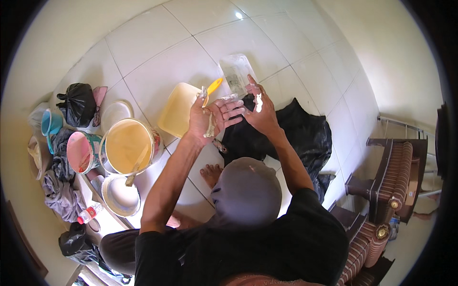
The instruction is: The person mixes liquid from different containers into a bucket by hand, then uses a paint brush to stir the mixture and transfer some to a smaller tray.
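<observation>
My left hand (212,117) is turned palm up with its fingers stretched out. Whitish paste is smeared over its palm, thumb and fingertips. Close beside it, my right hand (262,112) has its index finger extended and a thick white streak along it; I see nothing held. Just beyond my left hand sits a cream square basin (174,112). A yellow handle (215,86) rests at its edge, the rest of that tool hidden. Past my fingertips lies a clear plastic tray (234,62) with whitish residue.
Black sheeting or cloth (305,128) spreads under and right of my hands. At left stand a large bucket (125,148) with a stick across it, a pink-lined bucket (78,148), a white tub (119,193) and a black bag (78,105). Striped chairs (400,167) stand at right.
</observation>
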The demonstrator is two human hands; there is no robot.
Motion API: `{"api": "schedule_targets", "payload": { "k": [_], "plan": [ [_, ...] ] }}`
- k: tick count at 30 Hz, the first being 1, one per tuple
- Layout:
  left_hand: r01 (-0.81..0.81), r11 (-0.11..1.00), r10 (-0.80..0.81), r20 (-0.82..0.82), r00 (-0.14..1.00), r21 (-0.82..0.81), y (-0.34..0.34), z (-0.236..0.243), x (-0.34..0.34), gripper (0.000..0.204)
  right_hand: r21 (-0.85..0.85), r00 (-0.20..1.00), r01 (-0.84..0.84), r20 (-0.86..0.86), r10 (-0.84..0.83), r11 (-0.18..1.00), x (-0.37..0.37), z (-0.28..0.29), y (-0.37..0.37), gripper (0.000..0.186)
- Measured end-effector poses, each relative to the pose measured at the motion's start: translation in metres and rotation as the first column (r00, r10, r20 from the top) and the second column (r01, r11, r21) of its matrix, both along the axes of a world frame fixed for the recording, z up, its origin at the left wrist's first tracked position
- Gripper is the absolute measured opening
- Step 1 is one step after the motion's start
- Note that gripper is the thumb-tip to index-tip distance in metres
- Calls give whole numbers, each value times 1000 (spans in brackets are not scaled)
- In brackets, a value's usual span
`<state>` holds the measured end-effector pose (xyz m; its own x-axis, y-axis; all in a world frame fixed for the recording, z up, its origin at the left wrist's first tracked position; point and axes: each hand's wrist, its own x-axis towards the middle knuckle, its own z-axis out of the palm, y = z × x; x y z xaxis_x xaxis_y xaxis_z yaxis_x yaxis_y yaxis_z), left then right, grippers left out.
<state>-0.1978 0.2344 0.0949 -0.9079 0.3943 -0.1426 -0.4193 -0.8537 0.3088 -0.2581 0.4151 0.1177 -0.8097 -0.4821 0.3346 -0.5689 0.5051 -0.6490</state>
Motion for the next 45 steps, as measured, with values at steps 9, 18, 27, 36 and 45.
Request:
{"api": "schedule_targets", "payload": {
  "k": [9,18,27,36,45],
  "plan": [
    [-83,962,122,137,983,-259,29,-51,15,76,53,981,133,134,-139,990,17,5,40,70],
    [-135,-203,-30,-132,991,-970,80,-110,16,82,502,935,211,147,-323,839,37,-34,76,81],
    [-71,923,133,142,981,-379,135,-120,17,51,808,898,195,80,-432,555,45,-66,82,112],
    [-300,495,224,-214,951,-815,181,-130,29,44,699,989,118,-22,-144,706,66,-132,116,77],
    [-78,179,-33,-85,996,-981,154,-122,36,33,880,973,-161,219,-79,447,82,-114,91,62]
  ]
}}
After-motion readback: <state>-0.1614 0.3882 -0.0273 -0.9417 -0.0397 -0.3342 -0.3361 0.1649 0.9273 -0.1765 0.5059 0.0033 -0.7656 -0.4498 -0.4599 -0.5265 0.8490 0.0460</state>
